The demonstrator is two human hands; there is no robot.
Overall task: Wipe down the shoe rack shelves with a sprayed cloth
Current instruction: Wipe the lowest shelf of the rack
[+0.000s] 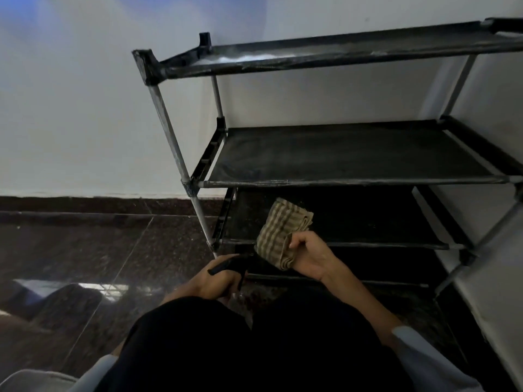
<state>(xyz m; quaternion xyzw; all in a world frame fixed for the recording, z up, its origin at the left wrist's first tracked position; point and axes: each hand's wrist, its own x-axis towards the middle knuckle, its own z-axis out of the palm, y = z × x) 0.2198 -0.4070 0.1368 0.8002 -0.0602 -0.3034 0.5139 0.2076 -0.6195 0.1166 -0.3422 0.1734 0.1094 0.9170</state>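
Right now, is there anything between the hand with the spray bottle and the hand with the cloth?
In the head view, nothing solid: the left hand grips the spray bottle, whose nozzle points toward the striped cloth held by the right hand. Behind that short gap are only the rack's lower bars.

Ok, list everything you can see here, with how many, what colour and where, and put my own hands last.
shoe rack: one, black shelves on grey poles, against the wall, right of centre
shelves: four visible tiers, black, bare; top one has a pale dusty patch
cloth: one, folded, tan with dark stripes, in front of the lower shelves
spray bottle: one, black trigger head showing, low centre, nozzle toward the cloth
wall: white, behind the rack
floor: dark speckled tiles, glossy
white panel: one, right edge beside the rack
left hand: grips the spray bottle
right hand: holds the cloth
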